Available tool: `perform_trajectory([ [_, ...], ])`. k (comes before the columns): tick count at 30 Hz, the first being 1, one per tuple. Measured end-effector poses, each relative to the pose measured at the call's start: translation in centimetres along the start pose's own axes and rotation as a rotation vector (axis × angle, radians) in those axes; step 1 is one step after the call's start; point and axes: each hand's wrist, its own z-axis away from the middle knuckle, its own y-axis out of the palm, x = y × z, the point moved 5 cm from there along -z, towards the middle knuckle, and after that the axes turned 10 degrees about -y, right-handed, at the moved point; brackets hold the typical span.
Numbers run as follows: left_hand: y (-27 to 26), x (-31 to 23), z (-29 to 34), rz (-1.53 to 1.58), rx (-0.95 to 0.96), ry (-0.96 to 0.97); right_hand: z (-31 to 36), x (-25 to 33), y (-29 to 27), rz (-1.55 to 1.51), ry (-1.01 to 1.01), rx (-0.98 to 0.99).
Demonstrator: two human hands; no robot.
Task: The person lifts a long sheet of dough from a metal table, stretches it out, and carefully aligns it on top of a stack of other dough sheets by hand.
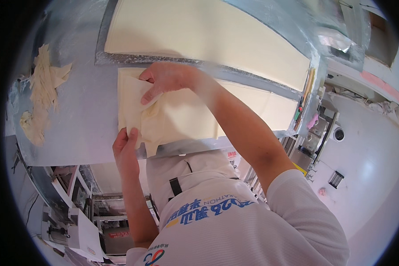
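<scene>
A long pale-yellow dough sheet (248,104) lies across the near part of the metal table, apparently in layers. At its left end a strip is lifted and folded over on itself. My right hand (166,82) reaches over the sheet, and its thumb and fingers pinch the upper edge of that fold. Lower down, my left hand (126,144) grips the same end at its near corner, thumb on top. Beneath the fold, a crumpled flap of dough hangs toward the table's near edge. My left fingertips are partly hidden under the dough.
A second, larger dough sheet (199,31) lies beyond on a floured dark surface. Torn dough scraps (44,84) are heaped on the metal table (84,119) at left. Thin wooden sticks (308,88) rest along the table's right end. Shelving (115,208) stands below the near edge.
</scene>
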Motion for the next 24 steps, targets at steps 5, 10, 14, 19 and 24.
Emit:
perform_trajectory([
  [5, 0.7, 1.0, -0.5, 0.29, 0.205, -0.022, 1.5, -0.9, -0.8, 0.13, -0.084, 0.03],
  [10, 2.3, 1.3, -0.1, 0.441, 0.325, -0.196, 1.5, -0.8, 0.0, -0.056, -0.129, -0.081],
  [14, 2.7, 2.3, -0.8, 0.393, 0.305, -0.199, 1.6, -0.5, 0.1, 0.019, -0.17, -0.041],
  [19, 2.6, 2.2, -1.3, 0.179, 0.21, -0.019, 1.0, -0.4, 0.3, -0.042, -0.188, -0.055],
  [24, 0.6, 1.2, -1.0, 0.251, 0.164, 0.062, 0.9, 1.0, 0.1, -0.058, -0.218, -0.059],
])
